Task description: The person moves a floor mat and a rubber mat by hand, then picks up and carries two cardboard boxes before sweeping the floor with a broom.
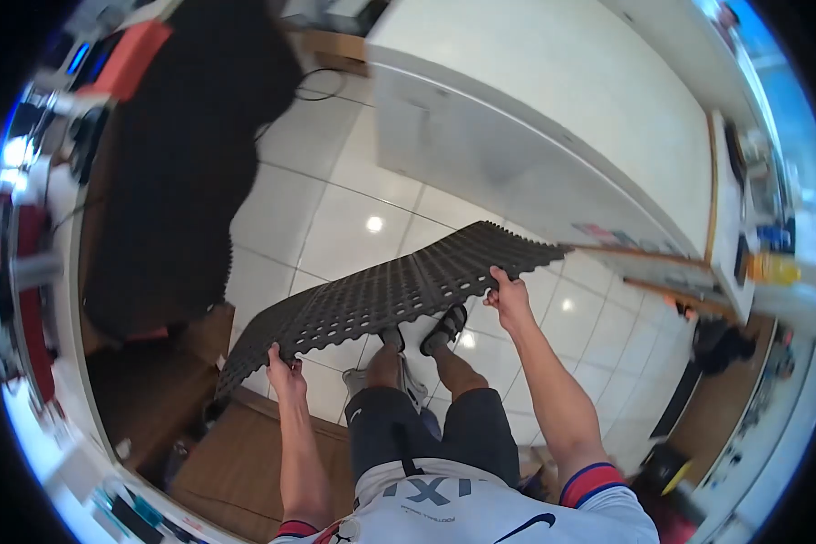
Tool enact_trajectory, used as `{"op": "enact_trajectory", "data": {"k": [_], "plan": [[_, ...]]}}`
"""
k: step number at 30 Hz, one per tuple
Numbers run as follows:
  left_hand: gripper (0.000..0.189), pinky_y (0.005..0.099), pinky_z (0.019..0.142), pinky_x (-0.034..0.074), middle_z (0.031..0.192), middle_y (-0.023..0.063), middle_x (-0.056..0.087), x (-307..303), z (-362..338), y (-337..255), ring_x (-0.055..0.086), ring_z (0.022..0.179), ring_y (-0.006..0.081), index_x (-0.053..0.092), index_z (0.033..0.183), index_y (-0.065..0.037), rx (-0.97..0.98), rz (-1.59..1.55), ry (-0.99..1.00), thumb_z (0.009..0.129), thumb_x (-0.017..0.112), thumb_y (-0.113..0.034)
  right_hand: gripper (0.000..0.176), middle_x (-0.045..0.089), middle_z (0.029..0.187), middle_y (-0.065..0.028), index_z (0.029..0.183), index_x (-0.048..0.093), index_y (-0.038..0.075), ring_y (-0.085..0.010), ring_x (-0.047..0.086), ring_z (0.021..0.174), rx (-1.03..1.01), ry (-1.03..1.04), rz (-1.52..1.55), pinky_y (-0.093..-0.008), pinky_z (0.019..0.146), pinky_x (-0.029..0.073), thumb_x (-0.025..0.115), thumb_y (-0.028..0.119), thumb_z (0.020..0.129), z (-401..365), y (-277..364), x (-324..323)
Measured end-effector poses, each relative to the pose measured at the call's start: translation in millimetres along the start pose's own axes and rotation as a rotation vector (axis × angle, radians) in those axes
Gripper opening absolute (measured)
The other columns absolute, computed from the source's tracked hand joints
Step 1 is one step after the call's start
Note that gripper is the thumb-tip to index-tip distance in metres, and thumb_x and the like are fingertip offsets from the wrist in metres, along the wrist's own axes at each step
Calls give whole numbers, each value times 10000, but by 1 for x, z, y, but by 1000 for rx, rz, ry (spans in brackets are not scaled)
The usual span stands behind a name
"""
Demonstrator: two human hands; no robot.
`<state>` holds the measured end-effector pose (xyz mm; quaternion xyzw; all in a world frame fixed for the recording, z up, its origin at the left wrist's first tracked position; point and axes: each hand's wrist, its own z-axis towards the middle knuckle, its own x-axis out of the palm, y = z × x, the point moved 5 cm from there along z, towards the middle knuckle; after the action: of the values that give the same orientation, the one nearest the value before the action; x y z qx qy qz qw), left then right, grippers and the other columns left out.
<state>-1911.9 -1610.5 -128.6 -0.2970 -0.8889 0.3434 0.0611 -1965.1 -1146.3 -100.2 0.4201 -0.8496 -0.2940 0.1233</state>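
Note:
A dark perforated mat (390,288) with toothed edges hangs above the tiled floor, sagging and curled at its left end. My left hand (284,372) grips its near edge toward the left, thumb on top. Farther right, my right hand (506,295) pinches the same near edge, with the fingers curled beneath. The mat's right end tapers to a point beside the white counter. My sandalled feet (444,331) are just under the near edge, partly hidden by it.
Another large dark mat (181,172) drapes over furniture at the left. A white counter (553,118) stands ahead and right. White floor tiles (335,222) show between them, with a black cable (322,95) at the back. A brown wooden surface (245,458) lies at the lower left.

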Motion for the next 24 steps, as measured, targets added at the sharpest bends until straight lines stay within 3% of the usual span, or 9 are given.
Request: {"op": "enact_trajectory", "data": {"k": [7,12,16,18,20,22,24], "plan": [[141,234,471,318,640,-12,499,103,-16,58,372,486,84,500,736,-97,20,221,203,770,579,-208,276,443,494,-41,626,502,16,-135,435,399,-91,-87,92,-296,408,419,595,243,753,49,-18,-128],[164,236,477,317,544,-27,406,141,-71,74,337,437,88,479,705,-112,42,324,250,781,569,-226,308,457,486,-52,615,516,-6,-151,455,389,-36,-317,136,-293,377,403,579,261,757,7,-19,-196],[181,227,451,307,529,-25,376,167,-57,132,334,436,96,469,684,-125,67,590,223,779,552,-255,277,465,515,-61,694,507,-2,-148,432,384,14,-432,280,-293,371,398,572,262,746,45,-84,-233],[193,234,407,287,519,-23,345,193,-18,173,315,413,102,449,666,-134,-67,734,305,785,531,-262,247,468,518,-55,690,514,0,-155,438,383,200,-524,431,-292,377,399,545,237,750,91,-137,-256],[213,241,374,265,492,-25,304,218,-43,172,285,382,100,433,653,-132,-116,772,395,798,506,-269,247,484,500,-77,638,528,-4,-177,477,410,40,-479,428,-314,387,404,531,217,747,105,-114,-272],[250,240,383,269,491,-21,318,228,-87,171,288,397,91,415,632,-126,2,802,446,769,558,-279,286,507,496,-114,567,526,-13,-197,508,430,84,-507,-51,-330,388,403,538,209,747,60,-85,-311],[247,237,387,271,494,-27,321,236,-131,170,286,397,88,413,627,-130,-31,779,566,783,539,-275,361,518,493,-145,532,517,-36,-212,522,429,-108,-610,-277,-343,388,401,542,248,753,63,-124,-348]]}}
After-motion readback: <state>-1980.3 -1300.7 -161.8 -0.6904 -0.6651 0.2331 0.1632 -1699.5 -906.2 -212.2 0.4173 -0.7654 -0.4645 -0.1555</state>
